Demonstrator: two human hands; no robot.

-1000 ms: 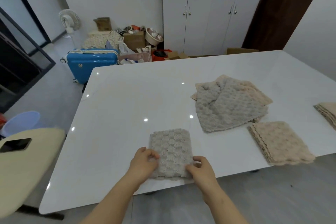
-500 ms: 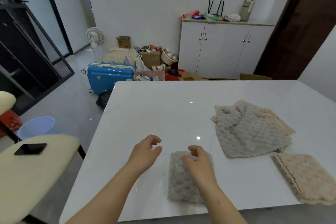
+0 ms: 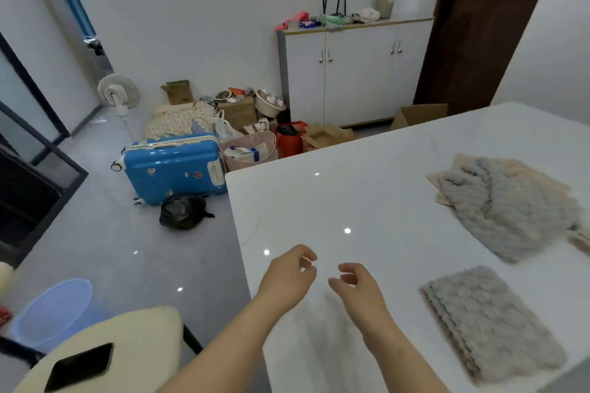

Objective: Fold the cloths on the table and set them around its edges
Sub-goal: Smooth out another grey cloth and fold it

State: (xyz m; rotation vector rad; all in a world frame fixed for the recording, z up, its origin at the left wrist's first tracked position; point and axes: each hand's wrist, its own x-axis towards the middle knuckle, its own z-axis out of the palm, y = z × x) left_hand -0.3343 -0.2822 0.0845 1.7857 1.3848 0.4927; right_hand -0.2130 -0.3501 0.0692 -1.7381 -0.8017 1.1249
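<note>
Hands empty between cloths, task partly done.
Loosely curled, the left hand and right hand hover over the table near its left edge, holding nothing. One folded grey cloth lies along the near edge; a rumpled heap of cloths farther in awaits folding, I judge.

White glossy surface with small light reflections on it. Folded grey cloth lies flat just beside the near edge, stacked layers facing the left edge. Loose grey cloth sits crumpled mid-surface on top of a beige cloth, which pokes out on the far side. Another beige piece lies just beside the heap, cut off by the frame.
</note>
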